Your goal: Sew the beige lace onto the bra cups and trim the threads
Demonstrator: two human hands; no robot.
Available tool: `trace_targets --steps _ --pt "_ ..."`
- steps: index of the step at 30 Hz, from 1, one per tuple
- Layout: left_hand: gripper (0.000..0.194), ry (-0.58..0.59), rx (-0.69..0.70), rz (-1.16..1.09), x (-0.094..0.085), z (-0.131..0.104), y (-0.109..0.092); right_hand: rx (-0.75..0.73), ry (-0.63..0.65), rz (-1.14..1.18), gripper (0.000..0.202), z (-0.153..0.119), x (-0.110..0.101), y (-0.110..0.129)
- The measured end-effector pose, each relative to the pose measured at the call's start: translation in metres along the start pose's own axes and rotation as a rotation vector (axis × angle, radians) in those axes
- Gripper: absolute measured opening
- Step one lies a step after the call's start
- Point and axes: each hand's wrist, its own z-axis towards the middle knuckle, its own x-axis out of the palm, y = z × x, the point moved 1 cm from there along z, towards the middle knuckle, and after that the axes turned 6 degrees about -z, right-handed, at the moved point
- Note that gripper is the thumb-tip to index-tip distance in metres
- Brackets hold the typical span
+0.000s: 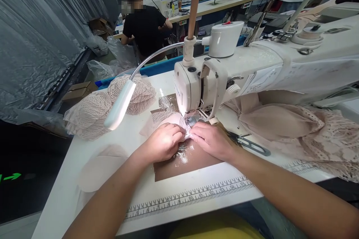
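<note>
A white sewing machine [190, 86] stands over the white table, its needle area just beyond my fingers. Pale pink lace fabric [165, 117] lies under the machine's foot and runs out to the left. My left hand [165, 141] has its fingers closed on the near edge of this fabric, left of the needle. On the right, my right hand [211, 140] pinches the same fabric, its fingertips almost meeting those of the left. Brown sheet [171, 170] covers the tabletop beneath both hands.
Lace bundles [89, 114] sit at the back left, near a lamp [120, 106]. Pale cup pieces [98, 170] lie by my left forearm. Scissors [252, 145] and beige lace garments [280, 123] are on the right. A ruler strip [190, 196] runs along the front edge. A person [144, 26] sits beyond.
</note>
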Motion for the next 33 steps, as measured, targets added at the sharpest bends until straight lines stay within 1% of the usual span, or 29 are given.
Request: trace_targets --steps 1,3,6,10,12,16,19,20,22,24,26,30,33 --pt "0.017 -0.026 0.017 0.0 0.002 0.002 0.001 -0.002 -0.001 0.0 0.027 0.0 0.0 0.0" --pt "0.023 -0.062 0.042 -0.023 0.005 0.004 0.003 -0.009 0.0 -0.002 0.028 -0.001 -0.001 0.0" --pt "0.029 -0.071 0.058 -0.059 0.005 0.005 0.005 -0.039 0.006 -0.02 0.026 -0.002 0.002 0.0" --pt "0.036 -0.061 0.062 -0.047 0.002 0.003 0.006 -0.109 0.027 -0.09 0.021 -0.004 0.004 -0.002" --pt "0.035 -0.049 0.081 -0.04 0.001 0.002 0.006 -0.173 0.054 -0.106 0.021 -0.006 0.002 -0.003" --pt "0.034 0.001 0.097 -0.044 0.003 0.0 0.006 -0.301 0.079 -0.091 0.023 -0.013 -0.001 -0.007" --pt "0.033 0.024 0.096 -0.056 0.005 -0.002 0.006 -0.343 0.077 -0.049 0.024 -0.016 -0.001 -0.008" --pt "0.033 0.029 0.095 -0.06 0.006 -0.002 0.007 -0.336 0.067 -0.029 0.024 -0.017 -0.001 -0.008" --pt "0.033 0.042 0.092 -0.068 0.006 -0.003 0.007 -0.268 0.031 -0.013 0.025 -0.016 -0.001 -0.006" --pt "0.034 0.048 0.089 -0.081 0.006 -0.003 0.006 -0.17 0.008 -0.055 0.026 -0.015 -0.002 -0.004" --pt "0.032 0.027 0.083 -0.109 0.005 -0.001 0.005 -0.11 0.026 -0.136 0.027 -0.013 -0.002 -0.003" --pt "0.029 -0.086 0.019 -0.127 0.007 0.004 0.002 -0.133 0.05 -0.242 0.025 -0.012 -0.001 0.0" --pt "0.029 -0.118 -0.023 -0.048 0.013 0.007 0.002 -0.157 0.036 -0.302 0.025 -0.013 -0.002 0.001"
